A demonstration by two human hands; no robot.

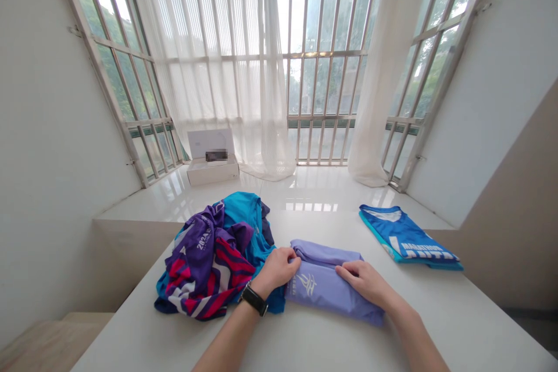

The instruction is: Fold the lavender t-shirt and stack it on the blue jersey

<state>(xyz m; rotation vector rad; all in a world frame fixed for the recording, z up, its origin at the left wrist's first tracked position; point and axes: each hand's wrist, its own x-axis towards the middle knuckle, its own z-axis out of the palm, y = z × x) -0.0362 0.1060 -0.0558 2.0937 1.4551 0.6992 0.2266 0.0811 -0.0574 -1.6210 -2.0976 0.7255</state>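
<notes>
A lavender shirt (335,290) with a white printed logo lies partly folded on the white table, its far part turned over toward me. At its upper left edge, my left hand (279,269) is closed on the fabric; a black watch sits on that wrist. My right hand (364,280) pinches the shirt along the fold, right of the middle. To the left, touching or very near the shirt, is a rumpled heap of clothes (218,261) in purple, red and teal. Over on the right lies a small stack of folded shirts (405,235), blue on top of teal.
The white table (305,346) meets a glossy window ledge (314,183). On the ledge stands an open white box (213,171). Behind it hang sheer curtains (218,70) before barred windows. A pale surface (47,343) shows at the lower left.
</notes>
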